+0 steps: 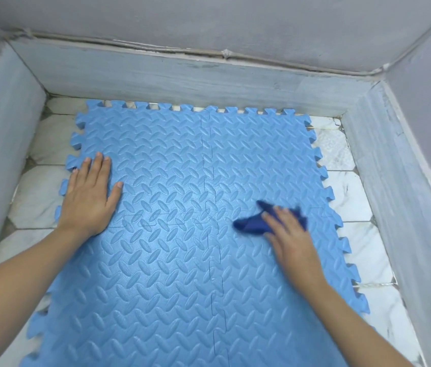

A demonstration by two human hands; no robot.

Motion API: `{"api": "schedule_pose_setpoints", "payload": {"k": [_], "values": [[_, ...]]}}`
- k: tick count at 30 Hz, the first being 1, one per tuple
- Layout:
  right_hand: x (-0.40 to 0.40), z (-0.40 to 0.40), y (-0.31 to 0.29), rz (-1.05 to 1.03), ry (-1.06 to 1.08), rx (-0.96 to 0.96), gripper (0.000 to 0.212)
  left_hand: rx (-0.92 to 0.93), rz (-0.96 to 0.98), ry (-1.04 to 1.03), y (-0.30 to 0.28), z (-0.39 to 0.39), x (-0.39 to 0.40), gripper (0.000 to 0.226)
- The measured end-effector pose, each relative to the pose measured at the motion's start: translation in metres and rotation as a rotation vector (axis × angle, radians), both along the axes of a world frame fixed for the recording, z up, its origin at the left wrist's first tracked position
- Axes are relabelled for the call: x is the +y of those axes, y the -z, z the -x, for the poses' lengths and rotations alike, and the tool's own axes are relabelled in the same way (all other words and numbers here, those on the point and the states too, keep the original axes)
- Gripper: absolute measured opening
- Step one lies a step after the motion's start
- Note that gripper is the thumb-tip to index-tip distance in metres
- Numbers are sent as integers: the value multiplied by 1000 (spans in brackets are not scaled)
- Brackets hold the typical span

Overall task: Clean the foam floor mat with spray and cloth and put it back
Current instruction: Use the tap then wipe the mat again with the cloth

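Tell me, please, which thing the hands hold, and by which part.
The right hand presses the crumpled dark blue cloth with straight fingers on its middle; the left hand holds nothing.

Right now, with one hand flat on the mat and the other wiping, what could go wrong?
The foam mat is interlocking tiles; a hard wipe by the right hand with the dark blue cloth might pull a seam open. The left hand braces only the left side, so the right tiles could slide on the smooth tiled floor.
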State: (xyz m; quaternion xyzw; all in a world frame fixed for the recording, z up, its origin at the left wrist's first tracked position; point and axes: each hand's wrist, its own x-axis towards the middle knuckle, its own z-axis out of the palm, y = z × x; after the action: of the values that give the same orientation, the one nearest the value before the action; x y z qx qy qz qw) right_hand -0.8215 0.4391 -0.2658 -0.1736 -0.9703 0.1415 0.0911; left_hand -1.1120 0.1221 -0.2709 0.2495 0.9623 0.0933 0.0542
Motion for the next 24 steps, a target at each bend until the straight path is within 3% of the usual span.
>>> {"api": "schedule_pose_setpoints", "payload": {"k": [3,5,10,14,19,21,24], "values": [[8,17,-8,69,440,-24,43,-33,35,4,-1,1,1,74],[-9,28,-11,121,461,-18,43,-90,44,4,-5,1,1,71],[-99,32,-11,99,-2,-52,48,-126,2,42,-28,-26,-17,73],[-193,19,-3,96,-388,-39,41,-179,62,-27,-23,-71,-42,81],[-255,-23,3,12,-1036,-11,44,-229,147,17,-18,-69,-47,86],[-240,-38,1,-29,-1088,7,44,-238,157,32,-18,-66,-47,87],[-194,-57,1,-16,-980,22,41,-216,152,53,-17,-63,-49,88]]}}
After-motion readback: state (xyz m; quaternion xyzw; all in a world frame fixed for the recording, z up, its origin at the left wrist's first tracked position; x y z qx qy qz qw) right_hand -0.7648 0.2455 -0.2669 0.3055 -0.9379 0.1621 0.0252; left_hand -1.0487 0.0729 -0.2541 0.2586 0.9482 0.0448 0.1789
